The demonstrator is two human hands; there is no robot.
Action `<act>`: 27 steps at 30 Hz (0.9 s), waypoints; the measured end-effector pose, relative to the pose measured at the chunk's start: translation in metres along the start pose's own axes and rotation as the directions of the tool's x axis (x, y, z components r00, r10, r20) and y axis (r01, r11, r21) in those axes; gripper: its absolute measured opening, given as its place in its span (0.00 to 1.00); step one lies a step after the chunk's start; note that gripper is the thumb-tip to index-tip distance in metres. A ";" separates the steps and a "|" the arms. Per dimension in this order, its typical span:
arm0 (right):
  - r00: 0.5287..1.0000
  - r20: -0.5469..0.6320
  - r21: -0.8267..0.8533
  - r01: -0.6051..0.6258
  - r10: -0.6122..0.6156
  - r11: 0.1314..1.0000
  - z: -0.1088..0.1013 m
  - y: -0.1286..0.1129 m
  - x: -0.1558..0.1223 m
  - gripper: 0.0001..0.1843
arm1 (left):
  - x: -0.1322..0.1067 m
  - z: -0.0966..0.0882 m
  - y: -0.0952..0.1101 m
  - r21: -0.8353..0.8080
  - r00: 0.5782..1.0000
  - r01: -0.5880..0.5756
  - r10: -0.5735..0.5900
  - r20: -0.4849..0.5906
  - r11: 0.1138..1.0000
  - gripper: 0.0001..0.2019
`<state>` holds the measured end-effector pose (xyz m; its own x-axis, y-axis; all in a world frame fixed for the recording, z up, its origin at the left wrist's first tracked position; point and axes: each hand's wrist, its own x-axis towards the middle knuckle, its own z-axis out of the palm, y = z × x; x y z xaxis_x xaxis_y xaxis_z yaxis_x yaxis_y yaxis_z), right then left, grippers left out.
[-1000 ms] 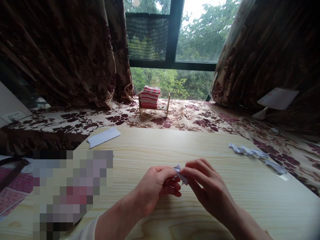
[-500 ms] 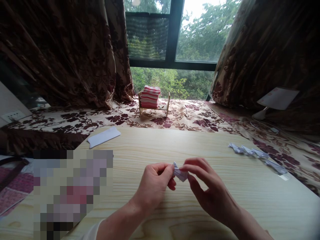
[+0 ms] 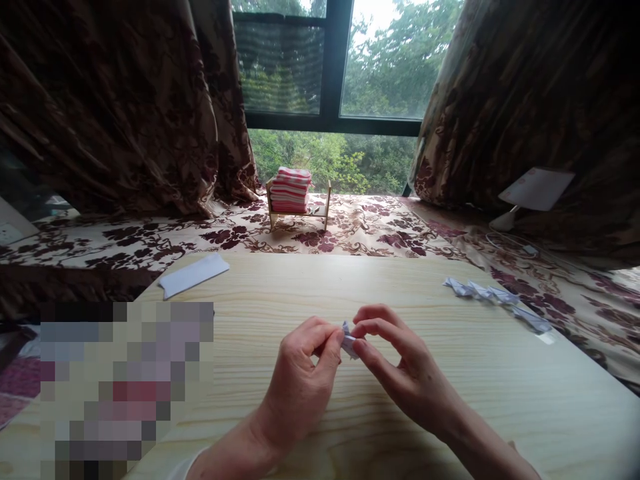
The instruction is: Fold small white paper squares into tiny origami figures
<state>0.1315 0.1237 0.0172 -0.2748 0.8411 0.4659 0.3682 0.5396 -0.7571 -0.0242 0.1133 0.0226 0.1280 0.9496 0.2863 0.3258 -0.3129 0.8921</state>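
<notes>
My left hand (image 3: 306, 373) pinches a small folded piece of white paper (image 3: 349, 344) between thumb and fingertips, above the middle of the wooden table. From the other side, the thumb and index fingertip of my right hand (image 3: 413, 373) close on the same paper, with the other fingers bent above. A narrow pointed part of the paper sticks up between the hands; the rest is partly hidden by fingers. Several folded white paper pieces (image 3: 481, 291) lie in a row on the table's right side.
A flat white paper strip (image 3: 195, 275) lies at the table's (image 3: 300, 280) back left. A pixelated patch hides the left front. Beyond the table, a small wooden rack (image 3: 299, 213) holds folded red-and-white cloths (image 3: 290, 190) on a floral-covered sill. A white lamp (image 3: 537, 188) stands at right.
My right thumb and index finger have closed in on the paper, which now appears turned and more covered. The whole view has shifted slightly, so the surroundings sit farther left.
</notes>
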 end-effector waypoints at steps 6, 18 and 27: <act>0.999 -0.004 0.037 -0.045 0.045 0.998 0.000 -0.001 0.000 0.04 | -0.002 0.001 0.000 0.043 0.995 -0.097 0.098 -0.005 0.994 0.11; 0.998 0.005 0.053 -0.068 0.068 0.996 -0.001 0.002 0.001 0.05 | -0.001 0.002 0.002 0.056 0.995 -0.096 0.097 -0.008 0.994 0.11; 1.000 0.008 -0.041 0.019 -0.018 0.999 -0.003 0.000 0.000 0.09 | -0.001 0.000 0.001 0.051 1.000 -0.003 0.002 0.022 0.999 0.14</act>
<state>0.1345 0.1236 0.0181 -0.2882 0.8308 0.4762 0.3987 0.5562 -0.7291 -0.0235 0.1122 0.0235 0.1493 0.9484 0.2799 0.3731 -0.3161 0.8723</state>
